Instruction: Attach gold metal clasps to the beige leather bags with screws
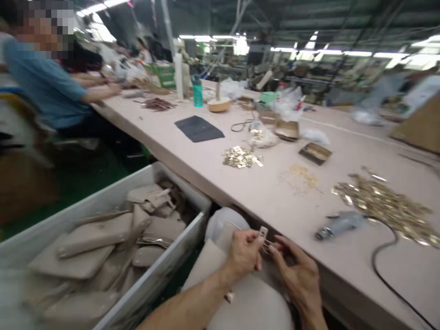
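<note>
My left hand [243,250] is closed in a pinch on a small gold metal plate [263,232] with a hole in it. Close beside it, thumb and fingers of my right hand [299,272] come together at a thin shiny piece [267,247]; blur hides its exact kind. Both hands are just off the table's front edge, above a beige bag [252,302] that lies across my lap. Below my left wrist, a small gold fitting [229,297] shows on the bag.
A grey bin [175,250] of beige bags stands at left. On the table [192,160] lie gold plates [242,156], a larger gold heap [388,206], a corded power screwdriver [340,225], small boxes [315,153] and a black sheet [199,129]. A co-worker [48,82] sits far left.
</note>
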Demonstrator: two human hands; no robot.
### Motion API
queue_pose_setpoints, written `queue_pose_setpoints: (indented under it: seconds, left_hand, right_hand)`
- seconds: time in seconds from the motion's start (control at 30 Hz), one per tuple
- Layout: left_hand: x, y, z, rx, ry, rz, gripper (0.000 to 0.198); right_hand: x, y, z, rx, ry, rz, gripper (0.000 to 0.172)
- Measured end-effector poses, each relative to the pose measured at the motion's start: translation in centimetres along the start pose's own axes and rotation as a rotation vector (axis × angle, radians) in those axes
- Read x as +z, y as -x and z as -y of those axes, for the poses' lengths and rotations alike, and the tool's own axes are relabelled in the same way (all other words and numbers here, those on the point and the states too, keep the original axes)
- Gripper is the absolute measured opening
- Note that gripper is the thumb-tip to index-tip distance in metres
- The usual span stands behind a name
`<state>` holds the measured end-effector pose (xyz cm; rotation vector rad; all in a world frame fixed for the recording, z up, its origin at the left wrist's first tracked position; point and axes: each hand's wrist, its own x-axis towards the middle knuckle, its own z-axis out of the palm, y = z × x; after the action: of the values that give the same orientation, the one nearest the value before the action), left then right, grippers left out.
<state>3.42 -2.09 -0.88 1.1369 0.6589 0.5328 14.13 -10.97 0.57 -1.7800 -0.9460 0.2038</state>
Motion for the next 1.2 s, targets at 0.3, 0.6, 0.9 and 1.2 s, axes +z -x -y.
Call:
queue_pose_setpoints:
  seconds: [0.3, 0.6, 0.9, 1.2]
  left_hand:
    - [0.0, -0.2, -0.2, 0.042, 0.028, 0.011, 0.032]
    - [-0.1, 0.0, -0.9, -0.005, 0.096, 0.112, 0.046]
    - [-0.4, -0.2, -0.5, -0.030, 0.104, 0.160, 0.040]
    - [-0.8, 0.2, -0.5, 0.010, 0.088, 0.190, 0.047]
  right_hand:
    - [-2.2, -0.4, 0.6, 0.157, 0.003, 0.232, 0.036]
    - [-1.1, -0.8, 0.8, 0.193, -0.195, 0.005, 0.036]
    - [-1.7, -2.3, 2.4, 0.080, -0.132, 0.077, 0.027]
    - [-0.1, -2.2, 2.7, 0.118, -0.129, 0.102, 0.028]
